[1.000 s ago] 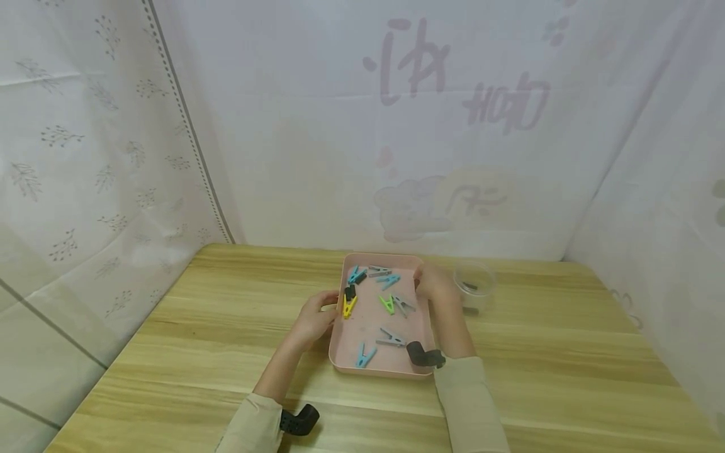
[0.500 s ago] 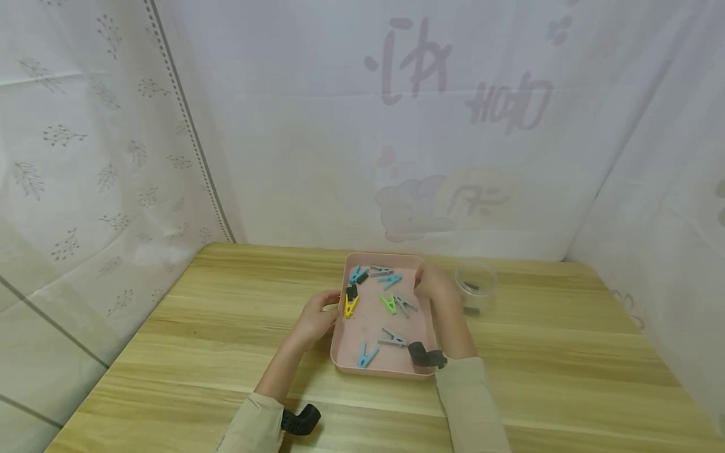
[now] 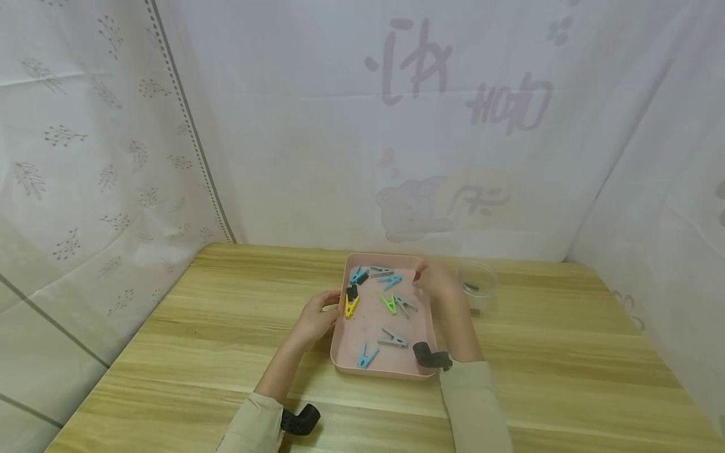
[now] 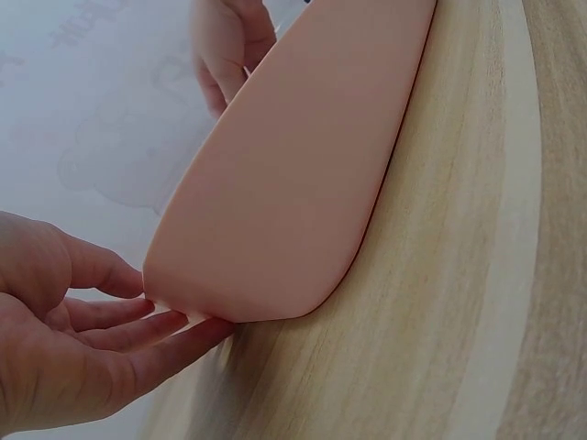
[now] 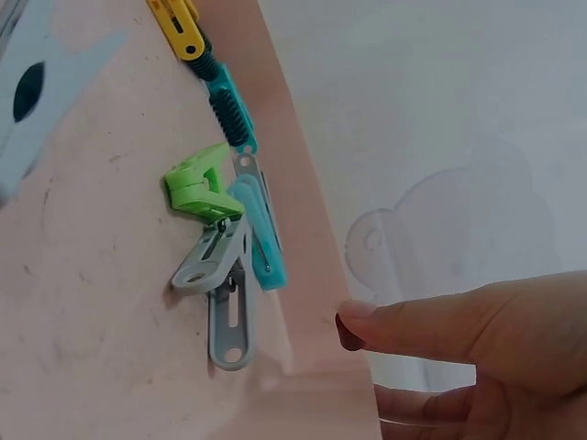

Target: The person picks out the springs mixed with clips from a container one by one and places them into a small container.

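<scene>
A pink tray point(image 3: 374, 372) lies on the table and holds several clothespins, among them a yellow clothespin point(image 3: 351, 306), a green clothespin point(image 3: 389, 304) and a grey clothespin point(image 3: 393, 338). At its left side is my left hand point(image 3: 314, 319); in the left wrist view its nearly straight fingertips touch the tray's outer wall. My right hand point(image 3: 440, 283) grips the right wall near the far corner. In the right wrist view, the thumb point(image 5: 422, 325) crosses the rim and the other fingers are outside, partly hidden. Something dark red-brown shows at the thumb tip; I cannot tell what.
To the right of the tray a clear round container point(image 3: 478, 283) stands with dark pieces in it, partly behind the right hand. The wooden table point(image 3: 198, 352) meets a white printed curtain point(image 3: 317, 157) behind. Black wrist mounts point(image 3: 301, 419) sit on both forearms.
My right hand and forearm have shifted slightly to the right along the tray's side. The left hand, tray and clothespins stay practically as they were.
</scene>
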`<state>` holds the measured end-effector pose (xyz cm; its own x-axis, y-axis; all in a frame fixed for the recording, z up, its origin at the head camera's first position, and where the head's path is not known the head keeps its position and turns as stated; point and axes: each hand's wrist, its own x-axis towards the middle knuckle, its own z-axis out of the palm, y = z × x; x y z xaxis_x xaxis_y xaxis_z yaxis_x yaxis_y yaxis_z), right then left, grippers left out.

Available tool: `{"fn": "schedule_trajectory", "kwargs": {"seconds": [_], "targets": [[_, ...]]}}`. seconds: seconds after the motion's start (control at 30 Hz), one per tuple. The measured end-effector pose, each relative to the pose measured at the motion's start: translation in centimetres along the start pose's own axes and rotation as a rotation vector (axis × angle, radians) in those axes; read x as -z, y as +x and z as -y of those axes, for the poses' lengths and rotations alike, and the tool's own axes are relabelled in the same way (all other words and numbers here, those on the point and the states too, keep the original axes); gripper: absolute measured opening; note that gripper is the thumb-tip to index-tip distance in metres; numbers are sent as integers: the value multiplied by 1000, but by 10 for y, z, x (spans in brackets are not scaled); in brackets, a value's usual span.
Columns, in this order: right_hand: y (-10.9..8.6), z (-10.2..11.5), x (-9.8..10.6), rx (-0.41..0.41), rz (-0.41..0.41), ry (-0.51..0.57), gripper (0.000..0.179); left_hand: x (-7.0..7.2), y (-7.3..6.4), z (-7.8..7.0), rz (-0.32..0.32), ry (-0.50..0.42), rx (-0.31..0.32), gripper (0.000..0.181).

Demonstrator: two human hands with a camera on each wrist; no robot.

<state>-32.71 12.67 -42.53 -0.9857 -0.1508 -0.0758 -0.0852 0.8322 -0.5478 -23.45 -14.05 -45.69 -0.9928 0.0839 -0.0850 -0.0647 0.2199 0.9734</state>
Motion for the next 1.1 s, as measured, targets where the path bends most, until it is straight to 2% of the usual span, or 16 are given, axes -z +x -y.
{"fn": "schedule_trajectory", "kwargs": {"seconds": [0.2,0.37,0.57,0.83,1.1], "targets": [[-10,3,3,10,-38,94,18,-1,-1,1,2,1,-2,44],[-15,2,4,79,-52,114,13,1,-5,1,16,-5,-7,45],[-19,4,5,123,-62,147,18,2,-9,1,34,-21,-10,46],[-25,7,7,135,-56,194,23,3,-9,3,37,-27,-13,46],[-34,10,9,124,-84,228,25,5,-10,4,41,-16,-17,45]]}}
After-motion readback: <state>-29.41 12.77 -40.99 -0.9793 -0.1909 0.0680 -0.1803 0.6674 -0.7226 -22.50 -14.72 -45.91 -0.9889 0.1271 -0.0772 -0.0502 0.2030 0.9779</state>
